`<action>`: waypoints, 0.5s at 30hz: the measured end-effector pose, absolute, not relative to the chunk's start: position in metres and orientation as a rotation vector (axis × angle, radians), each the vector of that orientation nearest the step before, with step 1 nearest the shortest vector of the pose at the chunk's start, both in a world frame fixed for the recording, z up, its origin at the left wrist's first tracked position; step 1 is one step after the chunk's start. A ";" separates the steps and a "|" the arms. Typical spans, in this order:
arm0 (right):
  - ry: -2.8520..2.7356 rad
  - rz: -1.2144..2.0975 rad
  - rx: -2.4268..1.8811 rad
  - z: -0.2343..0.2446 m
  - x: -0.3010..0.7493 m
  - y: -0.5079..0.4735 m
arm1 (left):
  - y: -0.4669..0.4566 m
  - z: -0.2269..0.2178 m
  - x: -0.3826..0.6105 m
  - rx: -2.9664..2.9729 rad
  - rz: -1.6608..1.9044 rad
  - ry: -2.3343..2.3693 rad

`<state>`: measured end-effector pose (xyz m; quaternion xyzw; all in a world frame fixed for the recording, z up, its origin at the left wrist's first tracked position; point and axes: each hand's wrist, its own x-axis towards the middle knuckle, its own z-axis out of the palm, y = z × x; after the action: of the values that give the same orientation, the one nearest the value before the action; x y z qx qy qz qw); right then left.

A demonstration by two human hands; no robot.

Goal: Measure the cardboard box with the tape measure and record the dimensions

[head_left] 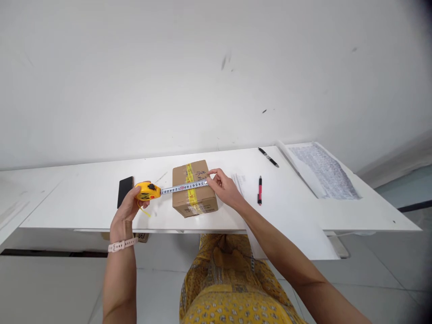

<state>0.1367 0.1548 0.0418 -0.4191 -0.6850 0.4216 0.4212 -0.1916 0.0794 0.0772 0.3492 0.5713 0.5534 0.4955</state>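
Lap (226, 288) in yellow cloth below; two hands span a tape (184, 186) across a box (195, 198) on the bench (84, 198).
Beside a black phone (125, 191), the left hand (126, 211) wraps closed round the tape's yellow case, just left of the box. The right hand (224, 186) pinches the tape's end shut at the box's right top edge. Measuring looks under way; a true reading, I judge, calls for the tape taut, flat and square. A red pen (259, 191) lies further right.
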 end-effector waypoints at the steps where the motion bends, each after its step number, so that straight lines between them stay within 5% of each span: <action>1: -1.742 1.065 -1.061 0.043 0.136 0.155 | 0.083 0.077 -0.190 0.870 1.317 1.372; 15: -1.505 1.367 -1.039 0.022 0.142 0.154 | 0.091 0.082 -0.155 1.086 1.166 1.222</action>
<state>0.1420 0.1541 0.0224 -0.4139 -0.5992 0.5445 0.4160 -0.1547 0.0910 0.0816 0.4562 0.5136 0.4898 0.5369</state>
